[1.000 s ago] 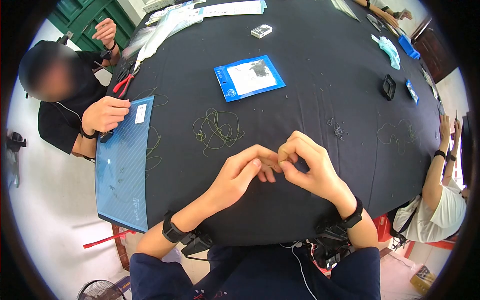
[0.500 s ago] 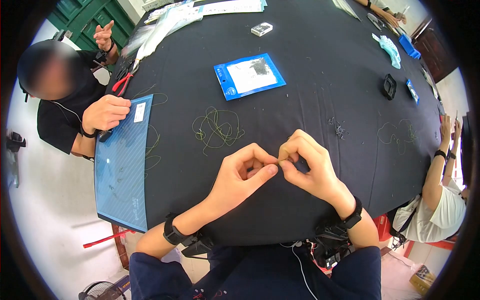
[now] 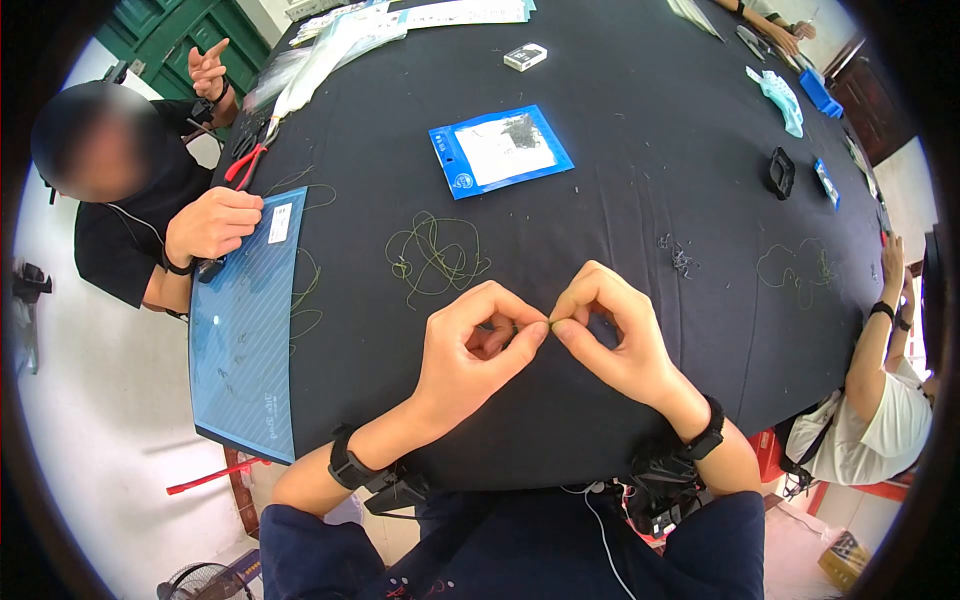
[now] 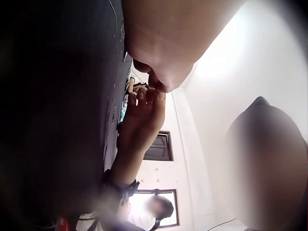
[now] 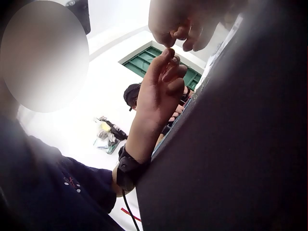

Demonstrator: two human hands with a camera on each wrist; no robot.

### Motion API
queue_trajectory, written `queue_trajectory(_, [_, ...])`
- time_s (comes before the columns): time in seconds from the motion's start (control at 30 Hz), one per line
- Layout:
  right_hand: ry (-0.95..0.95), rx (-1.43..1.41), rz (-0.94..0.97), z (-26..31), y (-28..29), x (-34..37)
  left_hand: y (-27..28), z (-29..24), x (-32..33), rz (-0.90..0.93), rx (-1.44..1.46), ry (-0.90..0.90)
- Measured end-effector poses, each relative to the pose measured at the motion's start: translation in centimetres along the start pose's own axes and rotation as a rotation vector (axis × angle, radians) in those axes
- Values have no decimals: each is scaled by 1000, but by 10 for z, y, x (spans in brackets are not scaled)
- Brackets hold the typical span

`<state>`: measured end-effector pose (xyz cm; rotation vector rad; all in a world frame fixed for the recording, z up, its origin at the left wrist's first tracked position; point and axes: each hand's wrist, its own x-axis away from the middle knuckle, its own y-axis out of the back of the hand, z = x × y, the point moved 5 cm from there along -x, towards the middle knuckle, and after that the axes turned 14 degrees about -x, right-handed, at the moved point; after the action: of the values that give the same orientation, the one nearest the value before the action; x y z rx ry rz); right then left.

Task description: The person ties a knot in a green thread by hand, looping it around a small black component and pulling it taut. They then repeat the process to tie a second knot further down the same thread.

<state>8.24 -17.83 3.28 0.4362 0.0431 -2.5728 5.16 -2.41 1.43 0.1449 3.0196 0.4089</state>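
At far left, a blue sheet with a white label, then a loose tangle of green line on the black cloth, beyond the left hand and clear of the pinch; best left undisturbed, probably, to avoid snags. Next, the left hand, raised above the cloth, thumb tip and forefinger tip pressed together, apparently on a thin greenish strand, with the remaining fingers curled in behind. For good work on so fine a piece, judging from the pose, hold steady on this side, grip close to the working spot and add only light tension. In the middle, between the two pairs of fingertips and almost wholly covered by both, the strand itself, showing only as a tiny speck at the meeting point; cannot tell about any knot or loop there, nor about any hook. Then the right hand, just beside, likewise pinching the strand between thumb and forefinger; probably best to make small, slow adjustments here, without yanking, and to check the hold before any pull. Farther right, on the cloth and well apart from the fingers, a scatter of small dark pieces.
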Motion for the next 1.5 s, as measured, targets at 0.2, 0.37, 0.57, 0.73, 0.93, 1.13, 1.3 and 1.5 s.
queue_trajectory(0.2, [-54, -82, -17, -3, 1, 2, 3, -3, -2, -97, -122, -116])
queue_trajectory(0.37, [-101, -153, -22, -5, 2, 2, 6, -10, -2, -133, -228, -248])
queue_trajectory(0.57, [-166, -232, 3, -9, 3, 4, 8, -17, -2, -156, -321, -364])
queue_trajectory(0.73, [-434, -453, 34, -18, -4, 1, 8, -18, -1, -145, -305, -392])
queue_trajectory(0.93, [-688, -463, 507, -18, -34, 13, 2, -26, 3, -107, -174, -521])
queue_trajectory(1.13, [-640, -407, 617, -15, -30, 17, 8, -22, 5, -126, -166, -484])
queue_trajectory(1.3, [-429, -494, 298, -17, -24, 5, 6, -22, 4, -150, -150, -567])
queue_trajectory(1.5, [-779, -567, 683, -16, -33, 25, 11, -26, 5, -180, -183, -567])
